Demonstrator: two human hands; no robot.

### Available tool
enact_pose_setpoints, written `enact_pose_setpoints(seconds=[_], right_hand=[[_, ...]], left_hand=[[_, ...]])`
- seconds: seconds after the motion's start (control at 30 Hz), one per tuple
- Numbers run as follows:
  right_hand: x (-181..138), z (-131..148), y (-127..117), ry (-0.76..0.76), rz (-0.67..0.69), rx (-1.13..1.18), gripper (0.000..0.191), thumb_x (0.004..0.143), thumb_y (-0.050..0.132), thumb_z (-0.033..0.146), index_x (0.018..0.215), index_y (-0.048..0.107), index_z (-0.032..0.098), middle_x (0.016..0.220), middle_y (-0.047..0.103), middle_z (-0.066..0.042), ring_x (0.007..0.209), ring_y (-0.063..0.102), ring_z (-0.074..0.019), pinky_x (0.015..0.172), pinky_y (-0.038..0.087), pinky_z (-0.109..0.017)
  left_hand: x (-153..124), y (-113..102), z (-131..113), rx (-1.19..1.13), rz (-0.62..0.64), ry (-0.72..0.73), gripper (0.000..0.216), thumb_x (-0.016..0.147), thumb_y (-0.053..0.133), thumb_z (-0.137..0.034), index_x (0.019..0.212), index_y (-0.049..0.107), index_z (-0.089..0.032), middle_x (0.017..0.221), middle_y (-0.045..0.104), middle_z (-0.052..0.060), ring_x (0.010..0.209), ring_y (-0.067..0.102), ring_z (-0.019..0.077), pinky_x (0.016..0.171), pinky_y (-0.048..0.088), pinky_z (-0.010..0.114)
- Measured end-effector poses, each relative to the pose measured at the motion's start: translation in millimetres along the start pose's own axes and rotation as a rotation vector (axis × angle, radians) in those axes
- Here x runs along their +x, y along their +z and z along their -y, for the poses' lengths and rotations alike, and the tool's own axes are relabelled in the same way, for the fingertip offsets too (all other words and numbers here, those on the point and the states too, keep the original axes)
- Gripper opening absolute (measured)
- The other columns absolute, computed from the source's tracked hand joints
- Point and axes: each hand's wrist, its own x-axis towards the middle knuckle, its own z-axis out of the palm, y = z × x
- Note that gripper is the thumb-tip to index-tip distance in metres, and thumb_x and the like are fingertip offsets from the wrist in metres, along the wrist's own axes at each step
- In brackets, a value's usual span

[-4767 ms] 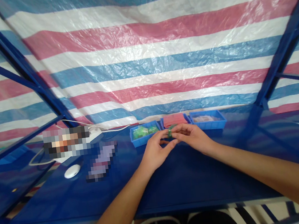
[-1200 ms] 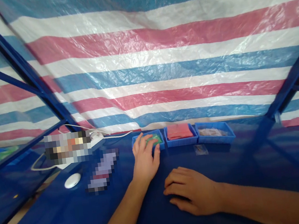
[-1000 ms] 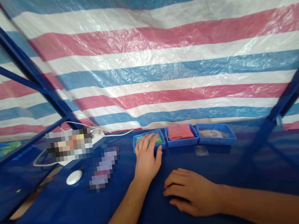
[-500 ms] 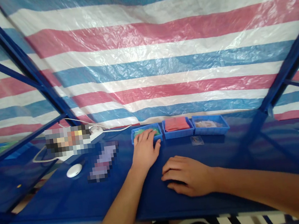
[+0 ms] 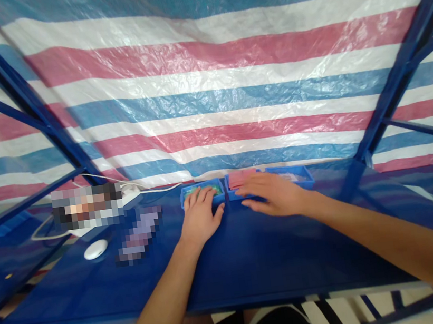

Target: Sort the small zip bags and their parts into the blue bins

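My left hand (image 5: 202, 217) rests with spread fingers over the front of a small blue bin (image 5: 220, 199) of green pieces (image 5: 215, 189). Its fingertips reach in among them; no grip on a piece shows. My right hand (image 5: 272, 194) hangs at the front of the middle blue bin (image 5: 232, 195), palm down, thumb apart from the fingers. Salmon-red sheets (image 5: 241, 177) lie stacked in that bin, partly behind the fingers. Whether the right fingertips touch the sheets, I cannot tell. Beside it, a third blue bin (image 5: 308, 184) contains small pale packets (image 5: 292, 176), partly covered by my right hand.
On the blue tabletop (image 5: 231, 271) to the left are a white oval case (image 5: 96, 249), a blurred-out flat object (image 5: 140, 233) and a power strip (image 5: 131, 195) with white cables. Blue frame posts (image 5: 384, 76) rise at both sides before a striped tarp (image 5: 232, 96).
My right hand has moved forward from the tabletop to the middle bin and now hides the small clear bag. My left hand stays at the green pieces. The view has shifted slightly right.
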Motion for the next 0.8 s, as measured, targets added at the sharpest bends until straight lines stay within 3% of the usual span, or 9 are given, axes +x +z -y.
enact_pose_setpoints(seconds=[0.1, 0.23, 0.37, 0.47, 0.57, 0.67, 0.8], right_hand=[[-21, -27, -33, 0.141, -0.017, -0.032, 0.044, 0.096, 0.068, 0.044, 0.135, 0.063, 0.026, 0.125, 0.071, -0.011, 0.117, 0.064, -0.0329, 0.104, 0.053, -0.053], [-79, -60, -58, 0.32, -0.038, -0.119, 0.068, 0.083, 0.08, 0.055, 0.142, 0.06, 0.028, 0.136, 0.064, -0.013, 0.13, 0.058, -0.0389, 0.113, 0.047, -0.059], [-143, -89, -58, 0.531, 0.007, -0.128, 0.096, 0.071, 0.086, 0.062, 0.153, 0.048, 0.031, 0.154, 0.051, -0.012, 0.144, 0.046, -0.0425, 0.122, 0.037, -0.063], [-175, -103, -46, 0.725, 0.008, 0.014, 0.103, 0.07, 0.086, 0.062, 0.157, 0.041, 0.031, 0.159, 0.046, -0.013, 0.144, 0.047, -0.0424, 0.12, 0.042, -0.061], [-186, -112, -34, 0.88, -0.058, 0.248, 0.104, 0.072, 0.086, 0.06, 0.159, 0.037, 0.031, 0.157, 0.048, -0.015, 0.138, 0.056, -0.0401, 0.112, 0.053, -0.055], [-185, -117, -25, 0.965, -0.108, 0.383, 0.112, 0.068, 0.09, 0.057, 0.162, 0.033, 0.032, 0.16, 0.047, -0.014, 0.139, 0.056, -0.0398, 0.115, 0.05, -0.054], [-182, -123, -24, 1.065, -0.163, 0.5, 0.113, 0.062, 0.094, 0.053, 0.159, 0.039, 0.034, 0.155, 0.055, -0.008, 0.14, 0.055, -0.0388, 0.12, 0.044, -0.052]], left_hand=[[0, 1, 1, -0.004, -0.003, 0.0, 0.043, 0.101, 0.051, -0.042, 0.14, 0.059, -0.026, 0.149, 0.058, 0.009, 0.147, 0.042, 0.0353, 0.122, 0.029, 0.058], [1, 2, 0, -0.013, -0.012, -0.018, 0.043, 0.102, 0.049, -0.043, 0.14, 0.059, -0.026, 0.151, 0.056, 0.01, 0.153, 0.031, 0.0377, 0.122, 0.028, 0.061], [0, 1, -5, -0.025, -0.039, -0.02, 0.044, 0.102, 0.05, -0.043, 0.14, 0.058, -0.024, 0.153, 0.052, 0.011, 0.155, 0.028, 0.0375, 0.124, 0.026, 0.061], [-1, 3, -6, -0.019, -0.047, -0.023, 0.045, 0.102, 0.05, -0.043, 0.141, 0.057, -0.023, 0.154, 0.051, 0.013, 0.155, 0.027, 0.0377, 0.124, 0.026, 0.061], [-2, 6, -5, -0.034, -0.05, -0.029, 0.045, 0.101, 0.051, -0.042, 0.142, 0.056, -0.022, 0.152, 0.051, 0.013, 0.155, 0.028, 0.0371, 0.124, 0.027, 0.061], [-2, 7, -4, -0.067, -0.069, -0.024, 0.044, 0.101, 0.052, -0.04, 0.141, 0.056, -0.023, 0.152, 0.051, 0.013, 0.154, 0.029, 0.0359, 0.125, 0.027, 0.06], [0, 2, -9, -0.103, -0.131, 0.007, 0.04, 0.101, 0.054, -0.036, 0.139, 0.057, -0.022, 0.149, 0.052, 0.014, 0.156, 0.026, 0.0369, 0.125, 0.026, 0.063]])
